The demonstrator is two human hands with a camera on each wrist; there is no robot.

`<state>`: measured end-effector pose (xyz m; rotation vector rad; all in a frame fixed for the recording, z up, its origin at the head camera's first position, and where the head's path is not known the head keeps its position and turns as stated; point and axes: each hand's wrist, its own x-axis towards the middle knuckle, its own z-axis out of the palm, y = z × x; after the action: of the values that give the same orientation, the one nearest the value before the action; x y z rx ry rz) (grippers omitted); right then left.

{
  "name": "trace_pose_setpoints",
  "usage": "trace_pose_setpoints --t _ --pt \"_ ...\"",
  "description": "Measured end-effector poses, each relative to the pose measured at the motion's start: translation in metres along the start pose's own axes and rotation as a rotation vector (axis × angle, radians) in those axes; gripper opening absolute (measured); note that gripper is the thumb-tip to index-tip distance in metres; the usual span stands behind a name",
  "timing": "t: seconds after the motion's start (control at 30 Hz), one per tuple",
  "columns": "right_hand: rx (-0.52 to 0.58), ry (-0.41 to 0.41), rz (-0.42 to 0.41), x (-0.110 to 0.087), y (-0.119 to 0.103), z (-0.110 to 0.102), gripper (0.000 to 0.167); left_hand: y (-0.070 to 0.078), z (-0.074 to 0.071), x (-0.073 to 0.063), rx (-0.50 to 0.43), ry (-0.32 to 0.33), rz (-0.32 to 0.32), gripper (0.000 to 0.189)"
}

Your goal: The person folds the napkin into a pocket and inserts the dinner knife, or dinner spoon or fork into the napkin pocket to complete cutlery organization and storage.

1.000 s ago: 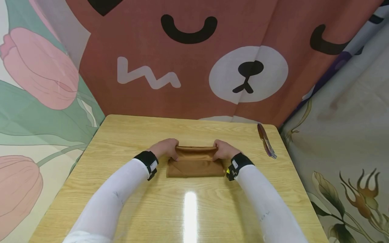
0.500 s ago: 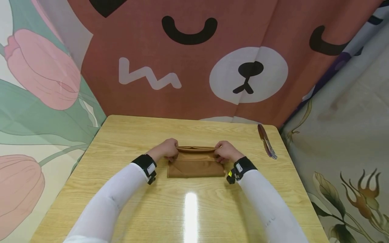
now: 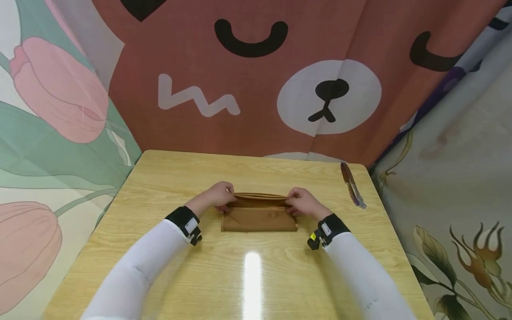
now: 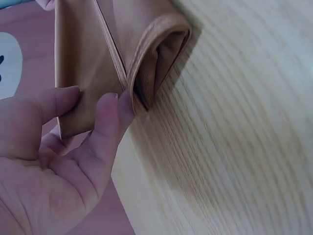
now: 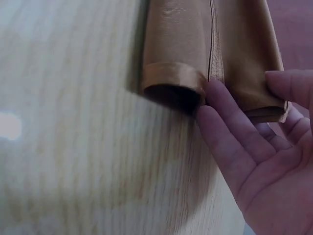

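A brown cloth [image 3: 259,221] with stitched hems lies folded across the middle of the table, its near part a rounded fold. My left hand [image 3: 216,196] pinches the raised far layer at its left end. In the left wrist view the thumb presses that layer and other fingers [image 4: 106,115] touch the end of the fold. At the right end, my right hand [image 3: 306,203] pinches the same layer between thumb and fingers. Its fingertips [image 5: 215,93] rest by the hollow end of the fold in the right wrist view.
The wooden table [image 3: 192,271] has its far edge against a hanging curtain [image 3: 256,133] printed with a bear. A slim brown item [image 3: 352,184] with a clear end lies near the far right corner. Patterned fabric hangs at both sides.
Both hands have shifted slightly outward to the ends of the cloth, the right wrist swinging farther right. The gap behind the near fold looks narrower.
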<state>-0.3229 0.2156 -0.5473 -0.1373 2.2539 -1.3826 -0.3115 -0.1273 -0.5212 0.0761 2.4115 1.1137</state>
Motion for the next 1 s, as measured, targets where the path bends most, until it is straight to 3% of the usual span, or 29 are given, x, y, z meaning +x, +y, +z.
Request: trace_pose_setpoints --t 0.1,0.23,0.47,0.73,1.0 --pt "0.022 -0.002 -0.035 -0.005 0.003 -0.001 0.008 0.001 -0.001 -0.006 -0.009 0.007 0.044 0.015" --pt "-0.032 0.015 -0.095 -0.013 0.005 0.000 0.006 0.003 -0.001 -0.013 -0.003 0.018 0.115 0.012" --pt "-0.211 0.065 -0.207 -0.028 0.010 0.005 0.005 -0.008 0.005 -0.020 0.153 0.059 0.277 0.015" --pt "-0.333 0.058 -0.298 -0.041 0.019 0.009 0.008 -0.021 0.011 -0.035 0.208 0.031 0.370 0.020" --pt "-0.414 0.068 -0.371 -0.054 0.023 0.014 0.015 -0.029 0.020 -0.042 0.320 0.073 0.492 0.025"
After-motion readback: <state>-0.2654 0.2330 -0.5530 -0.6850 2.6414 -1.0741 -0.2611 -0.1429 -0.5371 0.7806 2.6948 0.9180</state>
